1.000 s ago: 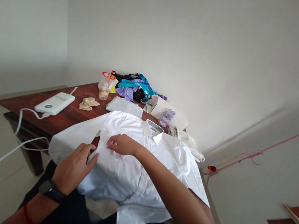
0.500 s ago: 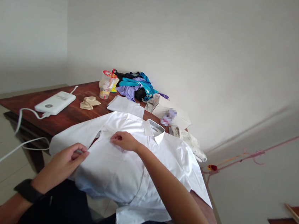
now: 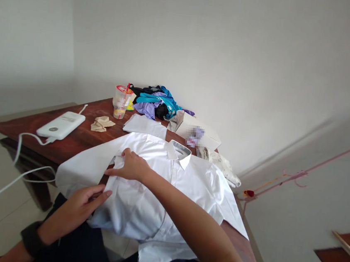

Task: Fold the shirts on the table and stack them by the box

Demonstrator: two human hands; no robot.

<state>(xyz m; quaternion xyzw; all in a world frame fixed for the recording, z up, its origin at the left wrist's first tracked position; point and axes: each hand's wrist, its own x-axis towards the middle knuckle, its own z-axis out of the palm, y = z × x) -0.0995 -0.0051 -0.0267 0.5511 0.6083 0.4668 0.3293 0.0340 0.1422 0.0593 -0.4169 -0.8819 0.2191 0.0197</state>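
Right hand: the person's right hand (image 3: 132, 166) rests on the left part of the shirt near the underarm, thumb spread from the fingers; whether cloth is gripped between them, I cannot tell.
Left hand: the left hand (image 3: 81, 202) is nearer, thumb and fingertips touching the shirt's left side edge; a pinch on the cloth cannot be confirmed.
Shirt: a white, smooth-fabric collared shirt (image 3: 142, 202) lies spread on the table, collar far, sleeves out to left and right, its near hem hanging past the near edge.
Wrist: a dark band (image 3: 32, 237) circles the left wrist.
Table: the reddish-brown wooden table (image 3: 101, 106) carries the shirt and everything set beyond it.
Left side of table: a white rectangular plastic device (image 3: 61, 125) with a white cable (image 3: 19, 148) running off the left edge; a crumpled beige piece (image 3: 102, 123) lies to its right.
Far side: a clear plastic cup (image 3: 120, 104) with a red straw stands beside a heap of blue, purple and black clothes (image 3: 157, 102); a folded white cloth (image 3: 144, 125) lies nearer.
Far right: a white box (image 3: 210, 138) sits near a patterned off-white cloth (image 3: 221, 165).
Beyond, right: a thin pink rack (image 3: 301, 175) leans at a slant near the pale wall (image 3: 202, 46).
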